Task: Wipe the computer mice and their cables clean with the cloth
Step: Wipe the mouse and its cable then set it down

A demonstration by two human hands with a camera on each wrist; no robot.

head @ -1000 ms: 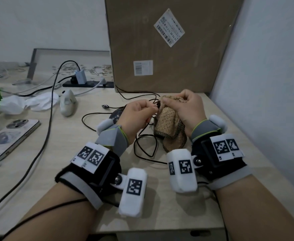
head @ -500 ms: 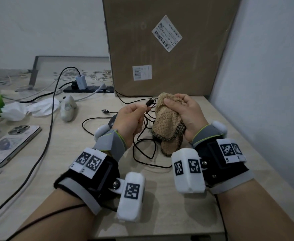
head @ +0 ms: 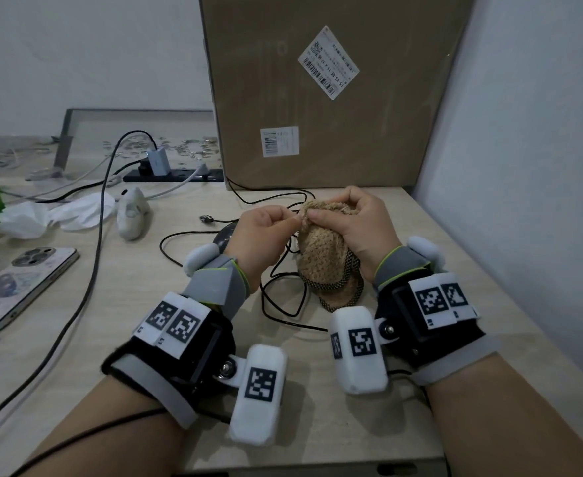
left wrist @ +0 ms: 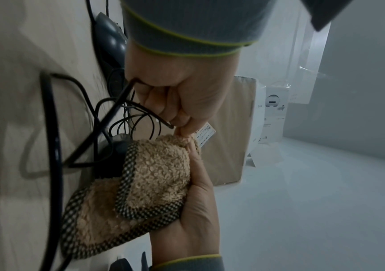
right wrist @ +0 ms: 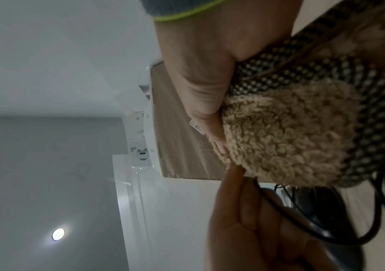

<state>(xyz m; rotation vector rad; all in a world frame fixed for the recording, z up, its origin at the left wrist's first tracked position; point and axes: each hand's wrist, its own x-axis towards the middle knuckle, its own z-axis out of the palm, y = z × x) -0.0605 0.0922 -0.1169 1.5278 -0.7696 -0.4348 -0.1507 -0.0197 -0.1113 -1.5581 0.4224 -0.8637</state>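
My right hand (head: 353, 222) grips a fluffy tan cloth (head: 321, 251) with a black-and-white checked hem, bunched above the desk. My left hand (head: 266, 228) pinches a thin black mouse cable (left wrist: 122, 97) right beside the cloth's top edge. The cable end goes into the cloth fold and is hidden there. A dark mouse (head: 223, 237) lies on the desk behind my left wrist, mostly covered. In the left wrist view a dark mouse (left wrist: 110, 36) and loops of cable lie on the desk. A pale grey mouse (head: 130, 213) sits further left.
A tall cardboard box (head: 331, 91) stands at the back against the right wall. A phone (head: 18, 284) lies face down at left, with crumpled tissues (head: 56, 215), a power strip (head: 173, 173) and a thick black cable (head: 90, 256) across the desk.
The cable plug showing between my hands half a second ago is now covered by the cloth. My hands have come together, the left fingertips touching the cloth's edge.
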